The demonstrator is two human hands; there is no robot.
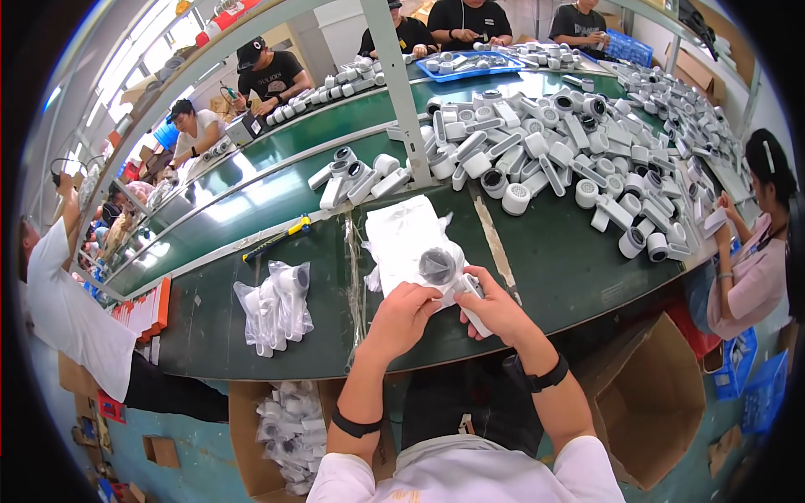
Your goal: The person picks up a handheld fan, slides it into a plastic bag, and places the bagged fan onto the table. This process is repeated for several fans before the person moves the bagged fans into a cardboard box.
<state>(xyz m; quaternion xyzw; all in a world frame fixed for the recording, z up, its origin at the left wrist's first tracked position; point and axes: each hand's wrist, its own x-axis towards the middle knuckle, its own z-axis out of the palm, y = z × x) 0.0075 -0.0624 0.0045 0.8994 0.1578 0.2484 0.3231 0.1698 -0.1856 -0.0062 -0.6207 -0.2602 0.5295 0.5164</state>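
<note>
My right hand is closed around the handle of a white handheld device. Its round head has a grey mesh-like face, with thin clear plastic around it. At the near side of that head, my left hand pinches what looks like the edge of the plastic bag; its fingertips partly hide it. Beneath both hands lies a stack of white plastic bags. To the left, several bagged devices rest together on the green table.
A large heap of white devices covers the table at the far right. A yellow-and-black tool lies at the left. Below the edge stand a box of bagged devices and an open cardboard box. A person works at right; a metal post rises ahead.
</note>
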